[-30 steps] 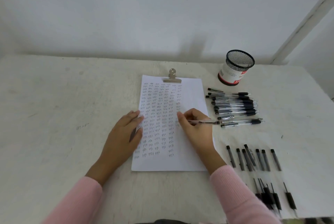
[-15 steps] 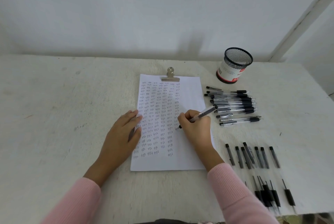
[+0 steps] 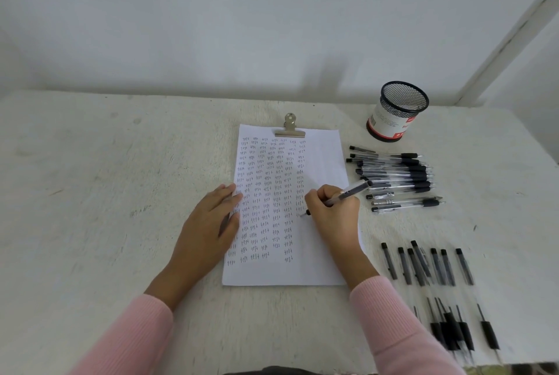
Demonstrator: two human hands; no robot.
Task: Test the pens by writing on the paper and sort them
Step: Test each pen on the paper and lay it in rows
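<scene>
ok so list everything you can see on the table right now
table: one, off-white, fills the lower view
paper: one sheet, white, rows of small handwritten marks, centre of the table
clip: one, silver metal, on the paper's far edge
mesh cup: one, black mesh with a white and red label, far right
pile of pens: about a dozen, overlapping so no exact count, clear with black grips, crosswise right of the paper
row of pens: about seven, clear and black, lengthwise at near right
pen in hand: one, clear and black, tip at the paper
sleeves: two, pink
left hand: flat on the paper's left edge
right hand: fingers grip the pen in hand
</scene>
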